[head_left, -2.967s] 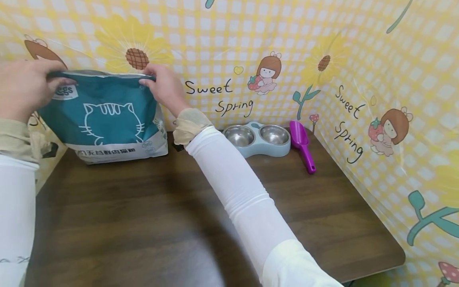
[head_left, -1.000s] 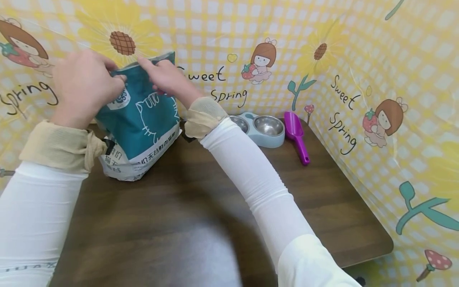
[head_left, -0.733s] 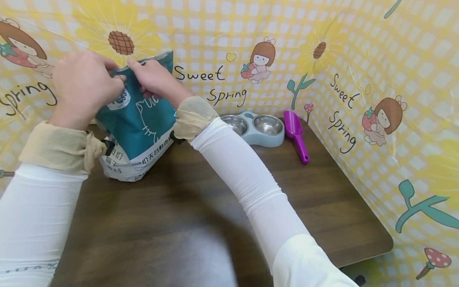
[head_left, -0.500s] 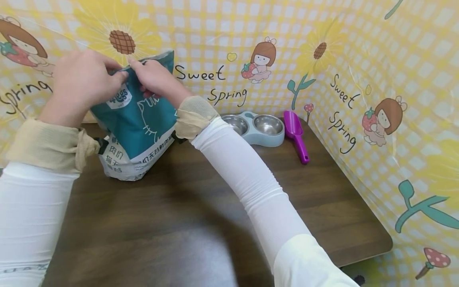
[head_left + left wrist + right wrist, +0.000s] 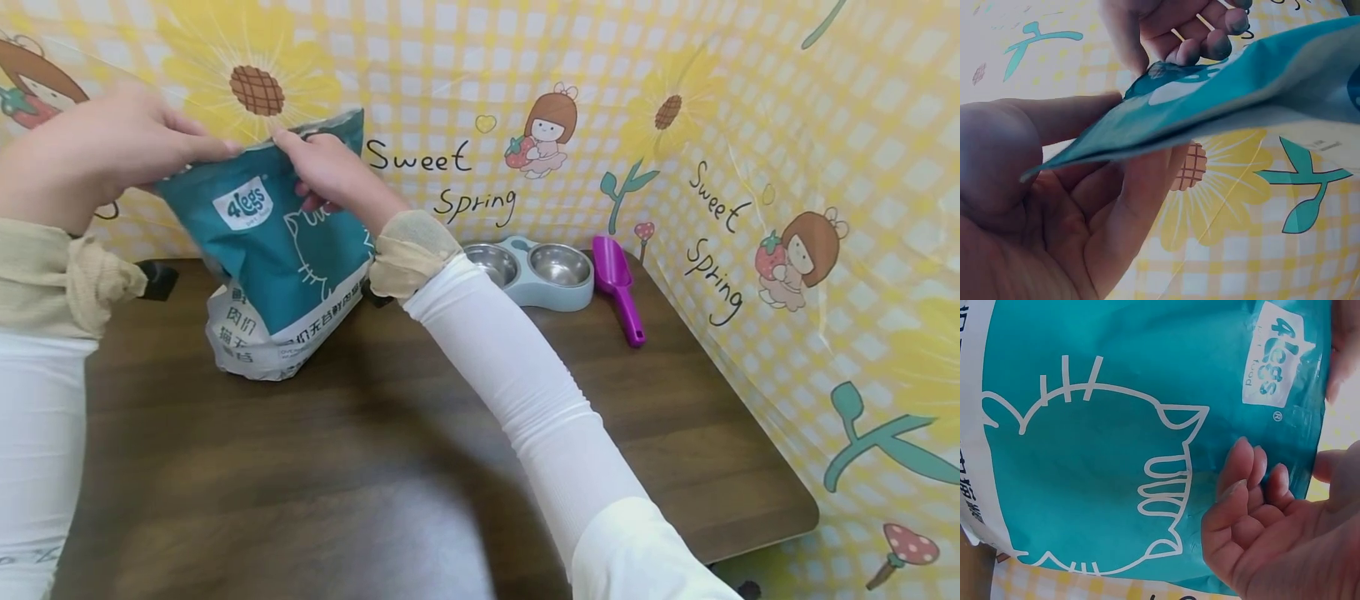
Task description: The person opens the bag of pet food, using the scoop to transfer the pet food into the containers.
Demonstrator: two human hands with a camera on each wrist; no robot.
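Cat food bag (image 5: 277,242): teal, upright on counter (image 5: 420,467), directly below both hands. Left hand (image 5: 97,154): thumb and fingers pinch the bag's top left corner. Right hand (image 5: 330,171): pinches the top edge just beside it, fingers curled. Beyond right hand: double pet bowl (image 5: 536,271), purple scoop (image 5: 618,283).

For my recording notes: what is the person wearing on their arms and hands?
Both hands, the left hand and the right hand, are bare: no gloves or rings show. Each forearm is covered by a long white sleeve, smooth and close-fitting. At each wrist sits a bunched beige knit cuff, with a small black piece, partly hidden, beside the left one.
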